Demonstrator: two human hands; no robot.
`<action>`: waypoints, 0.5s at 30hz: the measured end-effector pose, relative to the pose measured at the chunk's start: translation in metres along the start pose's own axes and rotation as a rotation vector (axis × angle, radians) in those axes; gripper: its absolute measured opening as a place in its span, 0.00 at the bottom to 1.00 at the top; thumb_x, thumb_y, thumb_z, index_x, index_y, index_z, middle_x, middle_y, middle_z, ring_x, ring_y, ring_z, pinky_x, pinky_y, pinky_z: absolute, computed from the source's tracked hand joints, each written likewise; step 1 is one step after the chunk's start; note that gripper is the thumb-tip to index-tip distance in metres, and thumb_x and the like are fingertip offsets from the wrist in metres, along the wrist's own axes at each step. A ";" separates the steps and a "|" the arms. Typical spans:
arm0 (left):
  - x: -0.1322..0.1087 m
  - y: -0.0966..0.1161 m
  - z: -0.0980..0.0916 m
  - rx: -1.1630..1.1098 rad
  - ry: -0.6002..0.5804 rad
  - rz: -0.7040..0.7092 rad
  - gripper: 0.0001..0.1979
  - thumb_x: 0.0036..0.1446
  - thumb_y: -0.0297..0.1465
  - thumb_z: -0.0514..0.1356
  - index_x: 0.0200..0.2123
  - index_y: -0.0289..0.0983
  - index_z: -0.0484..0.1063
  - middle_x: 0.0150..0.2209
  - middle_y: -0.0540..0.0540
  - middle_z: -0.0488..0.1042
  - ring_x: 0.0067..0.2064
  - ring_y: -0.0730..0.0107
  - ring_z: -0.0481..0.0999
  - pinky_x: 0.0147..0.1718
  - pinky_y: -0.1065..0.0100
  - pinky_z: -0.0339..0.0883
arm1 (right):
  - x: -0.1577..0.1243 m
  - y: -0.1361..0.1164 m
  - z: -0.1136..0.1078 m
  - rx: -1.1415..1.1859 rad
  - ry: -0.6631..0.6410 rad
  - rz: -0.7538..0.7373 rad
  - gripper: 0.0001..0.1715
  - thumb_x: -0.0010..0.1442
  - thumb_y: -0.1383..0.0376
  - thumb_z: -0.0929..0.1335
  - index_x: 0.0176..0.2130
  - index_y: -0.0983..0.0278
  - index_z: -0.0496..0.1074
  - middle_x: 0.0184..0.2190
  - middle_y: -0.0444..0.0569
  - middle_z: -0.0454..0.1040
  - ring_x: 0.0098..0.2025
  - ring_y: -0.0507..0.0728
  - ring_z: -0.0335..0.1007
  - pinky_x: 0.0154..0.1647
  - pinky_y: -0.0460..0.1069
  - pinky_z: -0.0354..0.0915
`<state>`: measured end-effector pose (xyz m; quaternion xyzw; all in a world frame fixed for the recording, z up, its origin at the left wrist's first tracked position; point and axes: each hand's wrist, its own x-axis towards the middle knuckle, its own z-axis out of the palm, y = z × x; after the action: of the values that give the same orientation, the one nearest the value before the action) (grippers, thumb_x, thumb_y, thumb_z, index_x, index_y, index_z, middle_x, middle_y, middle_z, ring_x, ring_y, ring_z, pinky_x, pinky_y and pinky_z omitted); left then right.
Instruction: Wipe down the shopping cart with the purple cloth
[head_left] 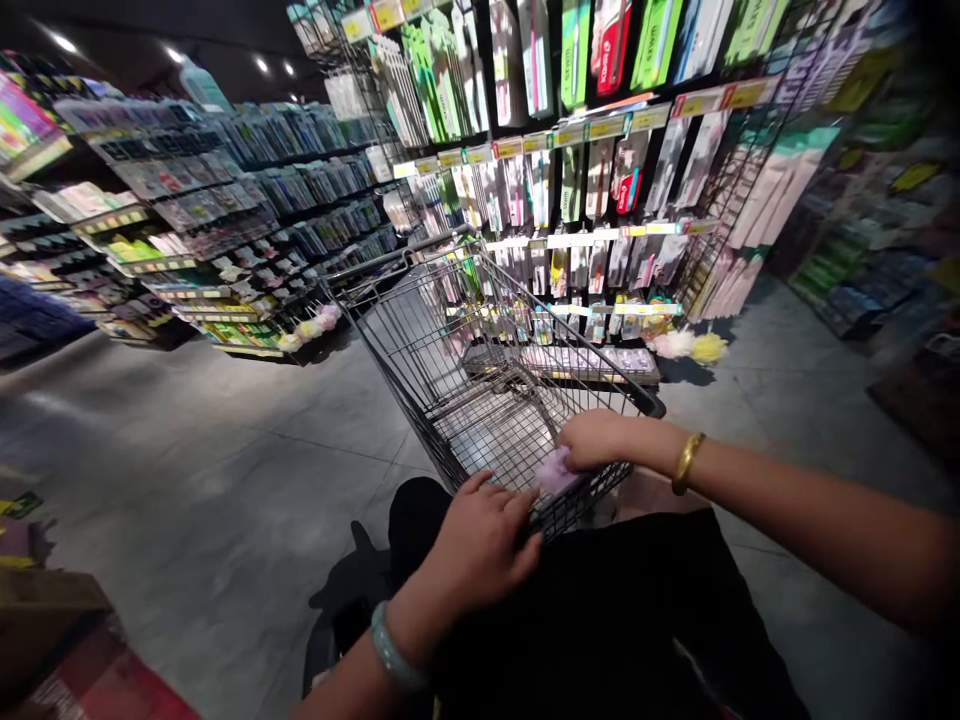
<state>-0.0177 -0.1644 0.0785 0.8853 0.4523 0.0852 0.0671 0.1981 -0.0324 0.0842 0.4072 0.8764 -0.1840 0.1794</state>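
Observation:
A black wire shopping cart stands in front of me, its near end by my legs. My right hand reaches over the cart's near right side, with fingers closed on a soft pale purple item. Too little of that item shows to name its kind. To its left, my left hand is at the near end of the basket, palm down. Its fingers are apart and hold nothing. A gold bangle is on my right wrist and a pale bangle on my left.
Beyond the cart rises a display rack of hanging packaged toothbrushes and other goods. Fluffy white and yellow puffs hang at its lower right. More stocked shelves run along the left. A red and brown box is at lower left.

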 end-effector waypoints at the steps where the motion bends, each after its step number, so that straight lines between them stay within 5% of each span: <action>1: 0.009 0.010 0.000 0.009 -0.012 -0.052 0.26 0.63 0.40 0.55 0.61 0.37 0.65 0.41 0.43 0.80 0.44 0.58 0.78 0.58 0.48 0.60 | -0.005 -0.006 0.000 -0.037 0.065 -0.041 0.18 0.54 0.57 0.64 0.37 0.62 0.79 0.33 0.54 0.79 0.34 0.61 0.73 0.31 0.51 0.59; 5: 0.043 0.031 0.006 0.034 -0.196 -0.174 0.29 0.64 0.44 0.55 0.63 0.36 0.63 0.40 0.40 0.80 0.40 0.51 0.79 0.44 0.52 0.71 | -0.019 0.000 -0.004 -0.146 0.191 -0.036 0.16 0.55 0.58 0.64 0.37 0.59 0.79 0.33 0.52 0.80 0.35 0.61 0.75 0.30 0.49 0.58; 10: 0.056 0.025 0.006 -0.049 -0.389 -0.184 0.29 0.66 0.42 0.52 0.67 0.38 0.58 0.41 0.40 0.81 0.42 0.50 0.81 0.40 0.55 0.74 | -0.032 0.070 -0.014 -0.247 0.306 0.180 0.12 0.54 0.62 0.67 0.36 0.61 0.79 0.34 0.54 0.78 0.37 0.63 0.74 0.31 0.50 0.59; 15: 0.102 0.037 -0.008 0.039 -0.449 -0.051 0.40 0.62 0.49 0.54 0.69 0.32 0.52 0.42 0.35 0.80 0.42 0.44 0.81 0.38 0.52 0.74 | -0.019 0.114 -0.015 -0.173 0.725 0.174 0.13 0.59 0.64 0.67 0.44 0.62 0.75 0.45 0.56 0.74 0.49 0.64 0.66 0.45 0.54 0.62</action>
<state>0.0690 -0.1024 0.1023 0.8714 0.4499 -0.1246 0.1509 0.2964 0.0310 0.0856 0.5021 0.8575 0.0627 -0.0936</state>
